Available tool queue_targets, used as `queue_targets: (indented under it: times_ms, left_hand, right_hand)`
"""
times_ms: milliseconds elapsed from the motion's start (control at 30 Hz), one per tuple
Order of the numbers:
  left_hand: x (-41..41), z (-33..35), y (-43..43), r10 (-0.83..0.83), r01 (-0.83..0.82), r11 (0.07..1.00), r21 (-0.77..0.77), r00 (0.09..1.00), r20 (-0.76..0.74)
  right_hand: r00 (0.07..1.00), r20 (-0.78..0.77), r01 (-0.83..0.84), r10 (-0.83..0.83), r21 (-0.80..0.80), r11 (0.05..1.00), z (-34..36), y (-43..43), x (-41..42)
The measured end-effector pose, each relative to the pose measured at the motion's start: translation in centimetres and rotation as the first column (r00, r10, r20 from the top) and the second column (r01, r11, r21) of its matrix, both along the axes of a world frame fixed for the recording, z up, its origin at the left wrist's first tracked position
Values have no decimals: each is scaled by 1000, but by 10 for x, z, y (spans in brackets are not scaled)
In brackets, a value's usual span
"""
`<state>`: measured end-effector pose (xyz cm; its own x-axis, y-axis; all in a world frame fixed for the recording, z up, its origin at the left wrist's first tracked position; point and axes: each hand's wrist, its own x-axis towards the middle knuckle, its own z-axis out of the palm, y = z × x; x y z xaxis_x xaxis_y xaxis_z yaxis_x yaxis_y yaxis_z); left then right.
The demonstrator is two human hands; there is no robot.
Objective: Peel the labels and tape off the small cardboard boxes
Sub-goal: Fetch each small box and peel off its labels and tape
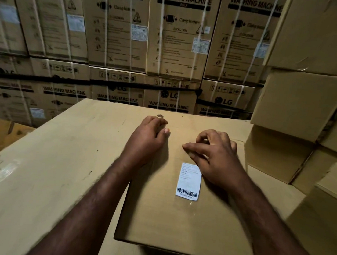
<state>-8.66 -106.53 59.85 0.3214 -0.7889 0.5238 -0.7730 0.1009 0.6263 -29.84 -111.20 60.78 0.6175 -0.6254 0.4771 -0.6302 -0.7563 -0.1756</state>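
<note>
stacked cartons [175,39]: "washing machine", "lg", "clamp bottom", "caution"

Small box [180,216] of matt brown cardboard, glossy clear tape [191,204] over its white paper label [189,180], large carton [49,159] beneath matt, scuffed cardboard, stacked cartons [176,45] printed cardboard with white straps
</note>
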Motion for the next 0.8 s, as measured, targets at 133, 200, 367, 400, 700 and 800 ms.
queue_targets:
  times_ms: [133,200,367,400,700,800]
  left_hand:
    - [-1,0,3,-2,2,1000,-11,1000,-20]
    - [-1,-1,4,-1,1,1000,-13,1000,-14]
    - [-3,-1,8,0,0,1000,-12,1000,-15]
    - [-3,0,9,2,-2,1000,-11,1000,-17]
    - [-4,-1,13,-9,8,1000,-18,999,-40]
    - [-4,0,15,-4,3,1000,-21,999,-43]
  right_hand:
    - [997,50,-64,63,15,998,0,-1,-5]
    - [995,60,-79,79,1,997,1,-1,-5]
    - [993,-15,-115,115,20,993,13,1,3]
    - [990,-71,-122,124,31,992,20,1,6]
    - [883,-421,-195,209,76,978,57,-3,11]
    - [873,-431,-207,228,96,974,59,0,12]
